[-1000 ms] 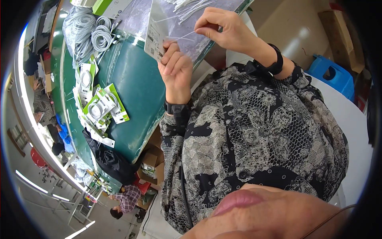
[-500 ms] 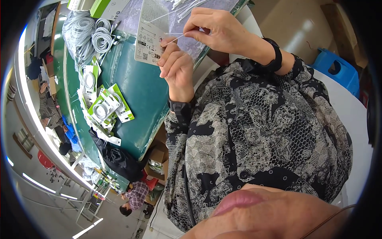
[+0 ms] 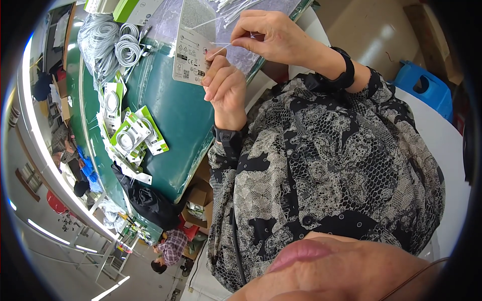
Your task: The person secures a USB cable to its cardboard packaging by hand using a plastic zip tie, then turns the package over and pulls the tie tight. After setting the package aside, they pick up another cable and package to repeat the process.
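Note:
My left hand [image 3: 224,90] is closed on a white printed packaging card [image 3: 193,55], holding it upright above the table. A thin white tie [image 3: 222,49] stretches from the card to my right hand [image 3: 273,37], whose thumb and forefinger pinch its end. How the tie passes through or around the card is hidden by my left fingers. Beyond my hands lies a loose bunch of white ties [image 3: 233,11] on a clear plastic sheet [image 3: 160,22].
Coiled grey cables [image 3: 128,47] lie at the far left, beside a green and white box [image 3: 136,11]. Packaged cables on cards [image 3: 131,134] are heaped on the green table [image 3: 178,130]. Nearby are a black bag [image 3: 150,200], a cardboard box [image 3: 200,196] and a blue stool [image 3: 426,89]. A person in plaid [image 3: 174,246] is in the background.
The card and my left hand have shifted slightly to the right and down. My right hand stays almost in place, still pinching the tie.

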`<action>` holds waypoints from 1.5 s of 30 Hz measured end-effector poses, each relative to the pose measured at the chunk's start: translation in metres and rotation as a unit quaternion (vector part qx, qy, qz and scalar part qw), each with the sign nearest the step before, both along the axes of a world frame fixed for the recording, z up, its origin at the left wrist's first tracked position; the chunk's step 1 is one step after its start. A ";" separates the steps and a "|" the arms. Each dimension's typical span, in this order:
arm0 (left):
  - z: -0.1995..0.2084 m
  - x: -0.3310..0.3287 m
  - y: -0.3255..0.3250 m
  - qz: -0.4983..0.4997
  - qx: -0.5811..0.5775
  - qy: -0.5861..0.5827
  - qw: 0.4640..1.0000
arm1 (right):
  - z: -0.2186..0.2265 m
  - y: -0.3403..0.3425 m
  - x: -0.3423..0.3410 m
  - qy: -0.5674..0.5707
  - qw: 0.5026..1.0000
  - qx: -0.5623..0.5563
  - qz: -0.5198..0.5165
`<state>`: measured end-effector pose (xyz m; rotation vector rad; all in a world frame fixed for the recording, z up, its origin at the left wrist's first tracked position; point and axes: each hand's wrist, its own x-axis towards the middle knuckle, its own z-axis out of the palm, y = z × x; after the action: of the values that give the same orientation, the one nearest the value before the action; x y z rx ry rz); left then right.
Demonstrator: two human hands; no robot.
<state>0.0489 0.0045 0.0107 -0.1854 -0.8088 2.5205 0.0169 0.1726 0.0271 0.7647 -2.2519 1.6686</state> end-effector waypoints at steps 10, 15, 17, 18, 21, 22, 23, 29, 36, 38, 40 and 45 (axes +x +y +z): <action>-0.007 0.002 0.007 -0.041 -0.046 0.080 0.995 | 0.004 -0.013 0.002 -0.017 0.999 -0.031 0.037; -0.003 0.002 0.007 0.010 -0.392 0.088 0.916 | -0.010 -0.004 -0.001 -0.010 0.999 -0.033 0.023; -0.001 0.002 0.002 -0.038 -0.518 0.074 0.851 | -0.019 0.000 -0.006 -0.003 0.999 -0.029 0.035; 0.000 0.003 0.001 -0.032 -0.513 0.072 0.855 | -0.020 0.001 -0.008 0.003 0.999 -0.033 0.042; 0.005 0.003 0.004 0.009 -0.595 0.070 0.801 | -0.021 0.014 -0.007 -0.008 0.998 -0.016 0.062; 0.003 0.002 0.004 0.011 -0.591 0.069 0.804 | -0.019 0.018 -0.006 -0.025 0.997 -0.003 0.068; 0.002 0.002 0.004 0.016 -0.604 0.077 0.793 | -0.018 0.020 -0.005 -0.042 0.996 0.010 0.074; -0.006 0.003 0.003 0.006 -0.594 0.087 0.799 | -0.029 0.020 -0.009 -0.118 0.991 -0.015 0.054; -0.013 0.004 0.002 0.096 -0.697 0.121 0.701 | 0.010 0.034 -0.020 0.052 0.997 0.024 -0.047; -0.020 0.004 0.004 0.106 -0.713 0.125 0.681 | 0.017 0.024 -0.014 0.143 0.979 0.129 0.067; -0.024 0.003 0.003 0.105 -0.682 0.129 0.712 | 0.020 0.015 -0.012 0.189 0.957 0.181 0.128; -0.011 0.005 0.002 0.078 -0.661 0.149 0.731 | 0.009 0.008 -0.009 0.172 0.969 0.161 0.074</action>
<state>0.0539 0.0061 0.0001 -0.1449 1.2495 2.6502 0.0080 0.1803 0.0357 1.2185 -2.2778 1.1198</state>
